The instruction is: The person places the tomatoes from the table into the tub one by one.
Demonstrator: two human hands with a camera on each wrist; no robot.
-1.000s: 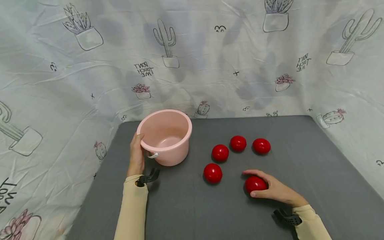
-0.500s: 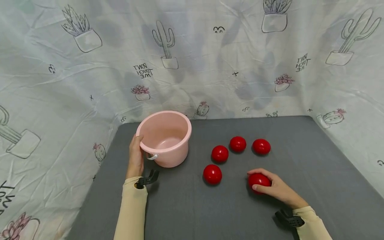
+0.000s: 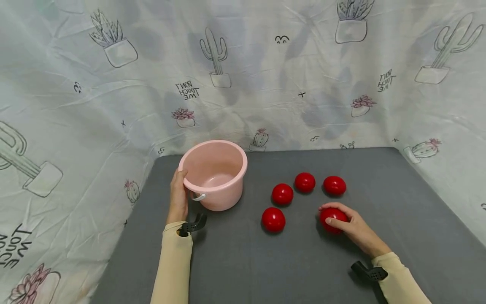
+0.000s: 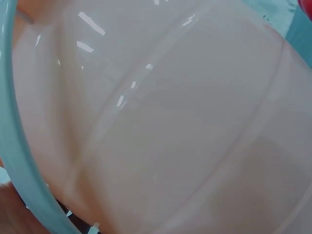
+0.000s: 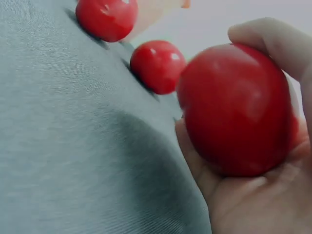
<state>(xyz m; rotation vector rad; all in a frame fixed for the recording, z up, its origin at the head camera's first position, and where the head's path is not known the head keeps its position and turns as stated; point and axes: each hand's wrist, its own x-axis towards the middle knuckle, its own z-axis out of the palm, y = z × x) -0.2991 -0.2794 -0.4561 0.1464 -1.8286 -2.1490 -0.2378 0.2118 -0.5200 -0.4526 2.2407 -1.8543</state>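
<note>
Through my feeds I find the left hand [image 3: 178, 196] clamped on the bucket [image 3: 222, 197], thumb over its rim. The right hand [image 3: 355, 230] is curled round the red ball [image 3: 329, 214], to the bucket's right and nearer the person; I cannot tell whether that ball touches the worktop [image 3: 296, 270]. Four loose balls [image 3: 282, 194] lie right of the bucket. I judge slipping the chief hazard: the glossy ball could escape a slackened thumb. A low sweep bucketward could set loose balls rolling; a hard rim pull could tip the bucket.

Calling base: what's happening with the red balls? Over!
Left grip on pink bucket. Right grip around one red ball. Loose balls lie between right grip and bucket.
</note>
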